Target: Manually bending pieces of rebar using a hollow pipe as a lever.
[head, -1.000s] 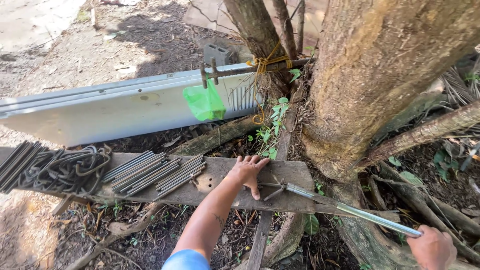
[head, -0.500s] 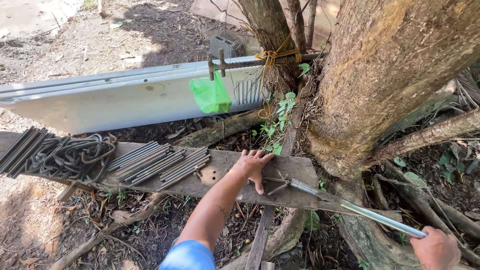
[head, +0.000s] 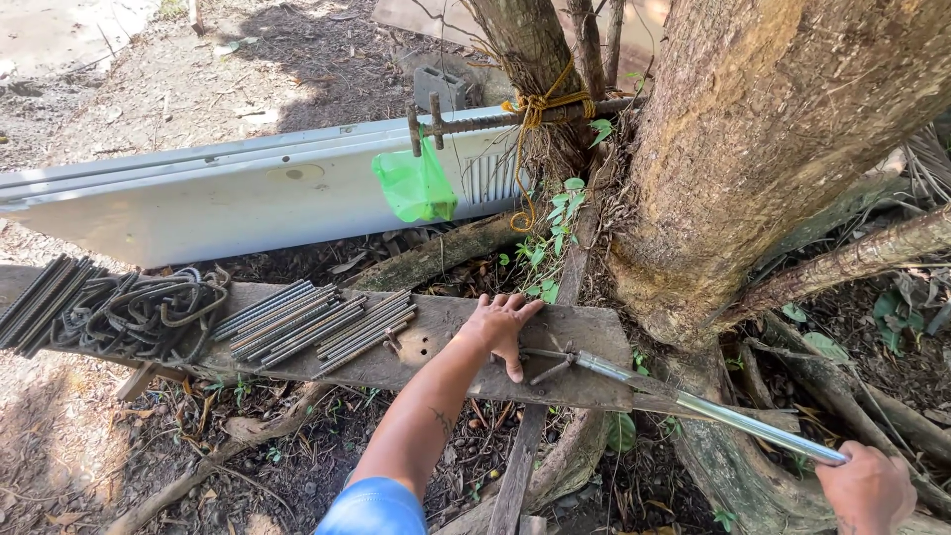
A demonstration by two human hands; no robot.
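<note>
At the far left of the wooden plank (head: 436,347) lies a bundle of straight dark rods (head: 40,297), and just beside it a tangled heap of bent rod pieces (head: 149,312). Next along the plank come two groups of short straight rods (head: 317,322), laid side by side at a slant. Behind the plank a long pale metal panel (head: 198,198) lies on its side on the ground, with a green plastic bag (head: 416,186) hanging in front of it from a rusty bar (head: 475,121) that is tied to a thin trunk (head: 530,69) with yellow cord (head: 540,104).

The left hand (head: 503,325) rests palm down on the plank, fingers spread flat, pressing on the near end of a thin bent rod (head: 545,365); it grips nothing, only holds the piece down. This rod sits against the head of a long metal pipe (head: 713,408), which runs from the plank's right end down towards the lower right corner.

To the right stands the thick tree trunk (head: 763,149), with roots spreading below it. At the bottom right, the right hand (head: 867,485) is closed in a fist around the far end of the pipe.
</note>
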